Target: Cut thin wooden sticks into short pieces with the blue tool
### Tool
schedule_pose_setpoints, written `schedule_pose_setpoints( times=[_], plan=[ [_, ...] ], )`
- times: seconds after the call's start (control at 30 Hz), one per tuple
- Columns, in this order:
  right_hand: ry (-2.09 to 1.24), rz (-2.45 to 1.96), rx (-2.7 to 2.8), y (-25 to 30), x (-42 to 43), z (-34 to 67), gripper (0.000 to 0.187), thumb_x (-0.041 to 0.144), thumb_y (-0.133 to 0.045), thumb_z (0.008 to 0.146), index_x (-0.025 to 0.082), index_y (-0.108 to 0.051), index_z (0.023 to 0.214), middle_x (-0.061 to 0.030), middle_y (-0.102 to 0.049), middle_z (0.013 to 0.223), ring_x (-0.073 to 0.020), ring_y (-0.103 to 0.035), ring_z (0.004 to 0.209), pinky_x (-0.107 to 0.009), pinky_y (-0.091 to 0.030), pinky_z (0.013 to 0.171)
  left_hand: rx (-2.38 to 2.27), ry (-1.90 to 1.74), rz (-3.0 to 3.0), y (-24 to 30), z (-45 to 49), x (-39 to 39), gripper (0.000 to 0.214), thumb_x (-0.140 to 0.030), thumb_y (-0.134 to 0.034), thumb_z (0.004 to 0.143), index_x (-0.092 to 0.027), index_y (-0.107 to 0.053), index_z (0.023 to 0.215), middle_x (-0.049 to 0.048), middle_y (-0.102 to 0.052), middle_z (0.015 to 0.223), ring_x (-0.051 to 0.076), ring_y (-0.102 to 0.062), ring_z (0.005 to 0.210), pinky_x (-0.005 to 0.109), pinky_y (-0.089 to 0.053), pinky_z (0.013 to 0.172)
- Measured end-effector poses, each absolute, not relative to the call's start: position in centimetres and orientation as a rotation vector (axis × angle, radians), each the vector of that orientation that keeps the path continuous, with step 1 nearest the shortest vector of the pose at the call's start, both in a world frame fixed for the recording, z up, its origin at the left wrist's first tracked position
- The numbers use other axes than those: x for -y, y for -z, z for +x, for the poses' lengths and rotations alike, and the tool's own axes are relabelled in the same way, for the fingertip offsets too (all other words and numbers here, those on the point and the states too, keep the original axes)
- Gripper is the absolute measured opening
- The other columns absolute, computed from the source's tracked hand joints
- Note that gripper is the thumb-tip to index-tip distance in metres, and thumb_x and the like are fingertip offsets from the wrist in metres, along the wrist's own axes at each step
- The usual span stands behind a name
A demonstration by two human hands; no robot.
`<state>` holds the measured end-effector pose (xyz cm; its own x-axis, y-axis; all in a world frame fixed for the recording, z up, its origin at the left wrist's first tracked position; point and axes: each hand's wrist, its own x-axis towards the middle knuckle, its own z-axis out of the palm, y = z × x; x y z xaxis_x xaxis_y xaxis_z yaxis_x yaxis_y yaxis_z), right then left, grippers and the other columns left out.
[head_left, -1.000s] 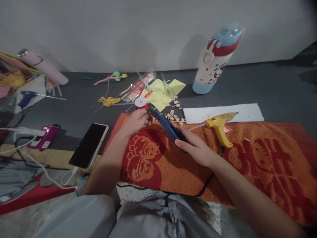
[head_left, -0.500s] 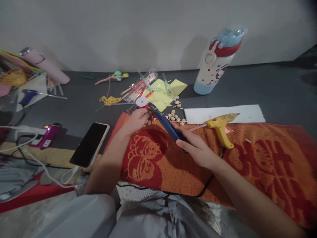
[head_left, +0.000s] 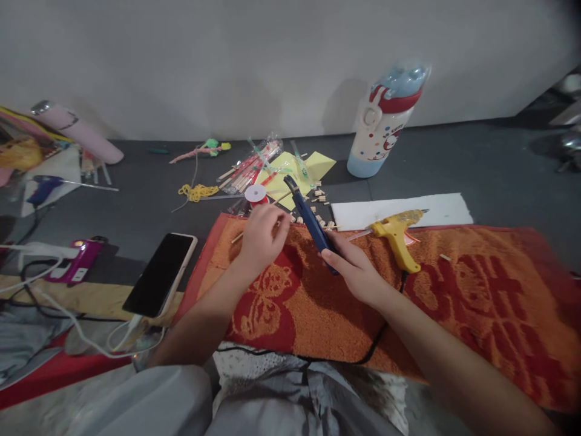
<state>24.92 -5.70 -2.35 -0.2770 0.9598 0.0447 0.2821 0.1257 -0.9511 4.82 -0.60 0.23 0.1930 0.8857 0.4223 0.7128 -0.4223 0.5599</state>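
Note:
My left hand (head_left: pixel 264 237) is closed in a pinch above the orange and red towel (head_left: pixel 336 303). A thin wooden stick (head_left: pixel 282 197) runs through it, one end showing on each side of the fingers. The stick's far end is close to the head of a dark blue tool that looks like pliers (head_left: pixel 309 225). My right hand (head_left: pixel 351 263) is wrapped round the tool's lower end, its head pointing up and left. Small cut wooden pieces (head_left: pixel 319 197) lie just beyond the tool. A thread spool (head_left: pixel 255 194) stands behind my left hand.
A yellow glue gun (head_left: pixel 399 233) lies on a white strip (head_left: pixel 447 209) and the towel. Behind are a bottle (head_left: pixel 384 124), yellow paper (head_left: pixel 320 165) and wrapped sticks (head_left: pixel 254 163). A phone (head_left: pixel 161 275), purple adapter (head_left: pixel 77 260) and blue glue gun (head_left: pixel 45 189) are at left.
My left hand has drawn back slightly towards me from beside the spool, and the stick now shows in it. The tool in my right hand has turned a little more upright.

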Motion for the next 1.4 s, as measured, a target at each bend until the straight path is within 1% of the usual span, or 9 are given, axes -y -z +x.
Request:
schedule_pose_setpoints(
  times=[0.07,0.17,0.3,0.57,0.83,1.07,1.17,1.27,1.4],
  plan=[
    [-1.163,-1.196,1.697,2.4,5.8,24.9,0.048,0.045,-0.045,0.093,0.017,-0.051,0.131,-0.0117,-0.066,0.119,-0.028,-0.061,0.109,-0.045,-0.048,0.094,-1.355,-0.846,1.981,0.1,5.6,1.2,0.032,-0.045,-0.048,0.09,-0.016,-0.061,0.088,0.007,-0.066,0.086,0.019,-0.06,0.082,0.034,-0.047,0.079],
    [-1.115,-1.173,1.757,2.3,6.0,24.8,0.05,0.047,-0.043,0.094,0.018,-0.047,0.135,-0.0125,-0.061,0.13,-0.0293,-0.057,0.119,-0.047,-0.044,0.101,-1.033,-0.803,1.603,0.8,6.6,1.6,0.05,-0.058,-0.057,0.081,-0.013,-0.06,0.104,0.0102,-0.068,0.102,0.023,-0.064,0.095,0.036,-0.048,0.086],
    [-1.033,-1.167,1.858,2.1,6.2,24.8,0.054,0.048,-0.038,0.095,0.018,-0.04,0.141,-0.0137,-0.057,0.136,-0.0293,-0.054,0.125,-0.047,-0.043,0.103,-0.859,-0.833,1.382,1.3,7.2,1.5,0.061,-0.059,-0.071,0.069,-0.015,-0.057,0.109,0.0105,-0.067,0.11,0.024,-0.062,0.103,0.035,-0.048,0.091],
    [-0.983,-1.164,1.959,2.0,6.1,24.9,0.061,0.05,-0.035,0.095,0.012,-0.034,0.143,-0.0188,-0.049,0.143,-0.0298,-0.049,0.131,-0.048,-0.041,0.106,-0.846,-0.875,1.322,1.1,7.3,1.8,0.061,-0.058,-0.074,0.066,-0.014,-0.056,0.105,0.0129,-0.064,0.115,0.025,-0.059,0.11,0.037,-0.046,0.097],
    [-1.059,-1.146,1.904,2.1,6.0,24.8,0.053,0.043,-0.039,0.095,0.016,-0.039,0.141,-0.0161,-0.057,0.136,-0.0302,-0.055,0.124,-0.05,-0.042,0.104,-0.906,-0.863,1.324,0.8,7.5,1.9,0.061,-0.062,-0.073,0.063,-0.015,-0.056,0.099,0.0122,-0.065,0.107,0.024,-0.062,0.098,0.035,-0.05,0.086],
    [-1.089,-1.153,1.884,1.9,6.0,24.8,0.055,0.043,-0.04,0.094,0.012,-0.039,0.139,-0.0194,-0.053,0.139,-0.0311,-0.053,0.126,-0.05,-0.041,0.105,-0.907,-0.856,1.332,0.9,7.5,2.0,0.062,-0.063,-0.072,0.064,-0.015,-0.054,0.099,0.0127,-0.064,0.107,0.024,-0.062,0.099,0.034,-0.049,0.086],
    [-1.09,-1.148,1.876,1.9,6.0,24.8,0.054,0.042,-0.041,0.094,0.011,-0.041,0.138,-0.0196,-0.055,0.136,-0.0314,-0.054,0.124,-0.05,-0.042,0.104,-0.905,-0.855,1.33,1.0,7.5,2.1,0.063,-0.063,-0.072,0.064,-0.015,-0.054,0.099,0.0116,-0.064,0.104,0.023,-0.062,0.096,0.035,-0.049,0.085],
    [-1.09,-1.143,1.862,2.0,6.0,24.7,0.052,0.042,-0.041,0.094,0.014,-0.042,0.137,-0.0172,-0.058,0.133,-0.0302,-0.056,0.122,-0.048,-0.043,0.103,-0.898,-0.867,1.318,1.0,7.6,2.0,0.062,-0.062,-0.072,0.064,-0.015,-0.053,0.099,0.0106,-0.064,0.102,0.023,-0.061,0.095,0.034,-0.049,0.086],
    [-1.12,-1.165,1.834,2.1,5.9,24.7,0.049,0.042,-0.041,0.094,0.017,-0.042,0.137,-0.0153,-0.058,0.133,-0.0296,-0.055,0.123,-0.049,-0.042,0.104,-0.902,-0.876,1.305,1.3,7.7,1.8,0.061,-0.062,-0.073,0.064,-0.016,-0.054,0.099,0.0102,-0.063,0.105,0.023,-0.06,0.1,0.034,-0.047,0.089]
  ],
)
